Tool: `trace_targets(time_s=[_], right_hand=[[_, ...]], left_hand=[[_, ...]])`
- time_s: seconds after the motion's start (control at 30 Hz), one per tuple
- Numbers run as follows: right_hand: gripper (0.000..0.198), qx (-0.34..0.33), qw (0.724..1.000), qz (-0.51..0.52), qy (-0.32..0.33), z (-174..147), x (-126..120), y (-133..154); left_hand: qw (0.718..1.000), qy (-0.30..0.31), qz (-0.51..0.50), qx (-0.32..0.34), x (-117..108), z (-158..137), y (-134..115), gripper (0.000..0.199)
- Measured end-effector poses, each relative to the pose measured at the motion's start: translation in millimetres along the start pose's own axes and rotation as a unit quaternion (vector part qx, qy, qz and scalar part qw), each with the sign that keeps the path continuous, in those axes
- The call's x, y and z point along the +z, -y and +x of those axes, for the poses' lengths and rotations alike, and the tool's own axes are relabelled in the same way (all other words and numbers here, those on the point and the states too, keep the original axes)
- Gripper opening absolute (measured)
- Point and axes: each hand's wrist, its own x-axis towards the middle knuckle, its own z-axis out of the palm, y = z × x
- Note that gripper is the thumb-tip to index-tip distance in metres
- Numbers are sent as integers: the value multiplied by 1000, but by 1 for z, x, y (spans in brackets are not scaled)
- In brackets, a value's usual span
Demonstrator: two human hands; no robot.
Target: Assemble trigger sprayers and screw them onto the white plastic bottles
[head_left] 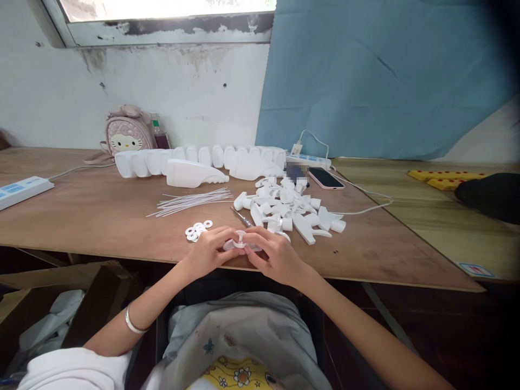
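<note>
My left hand and my right hand meet at the table's front edge, fingers closed on a white plastic spray head. Its round collar faces up between the fingertips; the rest is largely covered by fingers. Flat white ring washers lie in a small heap beside my left hand. Just beyond my right hand is a pile of white trigger spray heads. A slim dark metal tool points toward my fingers. Thin white dip tubes lie in a loose bundle farther back.
White bottles line the back, two lying on their sides. A phone and a cable are at right. A power strip sits at left, a pink bag by the wall. Below left, a cardboard box holds white bottles.
</note>
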Motion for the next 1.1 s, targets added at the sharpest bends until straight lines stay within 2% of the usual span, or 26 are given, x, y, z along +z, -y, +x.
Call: trace_targets(time_s=[0.27,0.5,0.6,0.77,0.93,1.1], right_hand=[[22,-2,1000,-11,19,2,0,3],[22,-15,999,-31,32,3,-1,5],[28,-46,998,-50,1,-1,5,0],[54,-83,991,-83,-61,-5,16,-10],[51,-107,983,-128,-79,-5,18,-12],[48,-108,981,-142,-81,-6,17,-10]], left_hand=[[1000,-24,-2,18,2,1,2,19],[998,-46,36,28,2,-1,4,21],[997,-59,53,25,4,-4,3,21],[993,-69,83,48,6,-5,4,18],[983,-83,135,88,6,-4,7,17],[978,-73,181,75,1,-2,-1,16]])
